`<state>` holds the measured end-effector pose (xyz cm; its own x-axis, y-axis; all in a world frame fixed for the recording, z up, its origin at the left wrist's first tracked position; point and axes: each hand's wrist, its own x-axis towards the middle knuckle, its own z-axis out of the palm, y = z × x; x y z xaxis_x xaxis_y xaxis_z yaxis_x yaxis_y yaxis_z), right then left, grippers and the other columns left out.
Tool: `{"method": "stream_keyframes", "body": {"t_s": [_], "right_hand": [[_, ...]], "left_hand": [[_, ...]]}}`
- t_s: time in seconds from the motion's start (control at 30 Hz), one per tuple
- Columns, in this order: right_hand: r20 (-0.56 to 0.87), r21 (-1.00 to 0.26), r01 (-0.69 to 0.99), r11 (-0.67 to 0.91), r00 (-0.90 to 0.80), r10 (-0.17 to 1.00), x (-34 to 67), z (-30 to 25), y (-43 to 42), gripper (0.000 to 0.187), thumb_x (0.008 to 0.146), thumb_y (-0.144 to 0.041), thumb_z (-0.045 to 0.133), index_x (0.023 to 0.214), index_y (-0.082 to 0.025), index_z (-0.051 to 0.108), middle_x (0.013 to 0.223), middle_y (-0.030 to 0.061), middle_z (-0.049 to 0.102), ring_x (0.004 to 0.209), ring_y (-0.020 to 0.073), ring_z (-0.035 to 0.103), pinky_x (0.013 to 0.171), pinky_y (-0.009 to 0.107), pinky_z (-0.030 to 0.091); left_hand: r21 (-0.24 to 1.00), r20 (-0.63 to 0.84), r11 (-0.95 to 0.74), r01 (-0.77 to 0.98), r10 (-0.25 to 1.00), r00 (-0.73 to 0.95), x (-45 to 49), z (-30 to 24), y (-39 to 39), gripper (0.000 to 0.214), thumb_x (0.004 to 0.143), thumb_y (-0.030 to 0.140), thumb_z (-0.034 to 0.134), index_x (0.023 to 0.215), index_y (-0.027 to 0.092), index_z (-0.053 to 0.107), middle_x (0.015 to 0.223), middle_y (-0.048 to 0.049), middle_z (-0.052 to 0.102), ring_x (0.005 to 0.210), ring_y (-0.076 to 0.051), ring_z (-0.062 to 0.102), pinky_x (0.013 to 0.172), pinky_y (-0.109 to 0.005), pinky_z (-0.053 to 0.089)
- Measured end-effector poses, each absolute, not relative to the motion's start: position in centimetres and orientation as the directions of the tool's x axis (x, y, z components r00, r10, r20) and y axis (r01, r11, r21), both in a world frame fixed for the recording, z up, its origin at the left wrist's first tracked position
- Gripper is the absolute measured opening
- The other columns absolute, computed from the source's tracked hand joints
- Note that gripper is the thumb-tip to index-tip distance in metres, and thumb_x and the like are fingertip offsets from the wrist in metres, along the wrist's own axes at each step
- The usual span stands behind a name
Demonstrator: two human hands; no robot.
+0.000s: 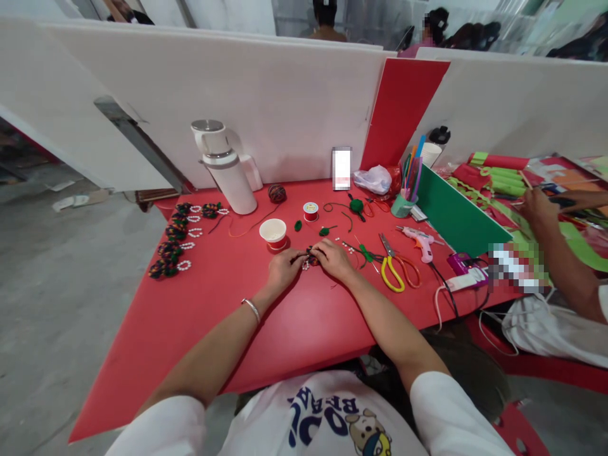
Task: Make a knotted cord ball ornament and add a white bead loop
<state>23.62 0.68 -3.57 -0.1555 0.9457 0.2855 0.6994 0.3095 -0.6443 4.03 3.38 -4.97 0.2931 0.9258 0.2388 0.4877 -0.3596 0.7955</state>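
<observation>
Near the middle of the red table, my left hand (286,267) and my right hand (334,258) meet over a small dark multicoloured yarn piece with white beads (305,266). Fingers of both hands are closed on it, and they cover much of it. Just beyond my left hand stands a paper cup (273,233) with a white inside. Yellow-handled scissors (392,272) and a green-handled tool (365,253) lie to the right of my right hand. Several similar yarn pieces with bead loops (171,244) are grouped at the table's left side.
Behind stand a white thermos (230,177), a yarn ball (277,193), a thread spool (310,211) and a phone (341,168). To the right are a pink glue gun (420,242), a pen cup (403,205) and a green divider (456,209). Beyond it, a co-worker's hand (539,206) is over red and green material.
</observation>
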Motion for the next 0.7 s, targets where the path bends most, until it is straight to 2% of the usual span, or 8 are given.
{"method": "stream_keyframes", "body": {"t_s": [0.2,0.33,0.43,0.53,0.7], "right_hand": [[0.306,-0.635,0.711,0.302,-0.127,0.943,23.6,-3.7,0.6,0.019,0.106,-0.031,0.055,0.101,-0.023,0.071,0.102,0.0048,0.067,0.097,0.0189,0.062,0.085,0.029,0.046],[0.424,-0.607,0.716,0.346,-0.076,0.902,23.5,-3.0,0.1,0.016,0.102,-0.029,0.058,0.106,-0.023,0.072,0.108,0.0076,0.067,0.104,0.0211,0.062,0.094,0.031,0.046],[0.437,-0.571,0.713,0.406,-0.154,0.886,23.3,-2.3,-0.4,0.015,0.099,-0.027,0.059,0.095,-0.022,0.072,0.096,0.0063,0.069,0.096,0.0208,0.063,0.091,0.032,0.046],[0.39,-0.537,0.713,0.451,-0.264,0.882,23.0,-2.2,-0.8,0.011,0.092,-0.033,0.071,0.09,-0.022,0.072,0.089,0.0041,0.069,0.087,0.0191,0.062,0.082,0.031,0.045],[0.338,-0.515,0.753,0.409,-0.26,0.905,22.8,-2.6,-0.5,0.036,0.08,-0.053,0.085,0.089,-0.02,0.073,0.086,0.003,0.068,0.081,0.017,0.06,0.074,0.028,0.041]], "left_hand": [[0.795,0.157,-0.287,0.535,0.948,0.276,3.9,-5.1,3.6,0.025,0.092,0.037,0.06,0.086,0.022,0.079,0.083,-0.0038,0.077,0.074,-0.019,0.066,0.07,-0.029,0.046],[0.835,0.093,-0.228,0.501,0.956,0.279,3.8,-5.0,3.8,0.027,0.089,0.041,0.061,0.084,0.021,0.078,0.078,-0.0024,0.075,0.07,-0.018,0.064,0.066,-0.027,0.045],[0.86,0.076,-0.21,0.465,0.954,0.291,3.7,-4.9,4.0,0.03,0.089,0.044,0.06,0.082,0.02,0.076,0.074,-0.0022,0.073,0.069,-0.017,0.062,0.064,-0.026,0.045],[0.874,0.058,-0.193,0.445,0.952,0.299,3.7,-4.8,4.0,0.037,0.09,0.05,0.058,0.076,0.018,0.071,0.07,-0.0019,0.069,0.068,-0.017,0.059,0.062,-0.025,0.043],[0.887,0.025,-0.175,0.427,0.942,0.334,3.5,-5.0,4.1,0.045,0.091,0.055,0.055,0.074,0.017,0.069,0.065,-0.001,0.064,0.064,-0.015,0.055,0.059,-0.024,0.04]]}}
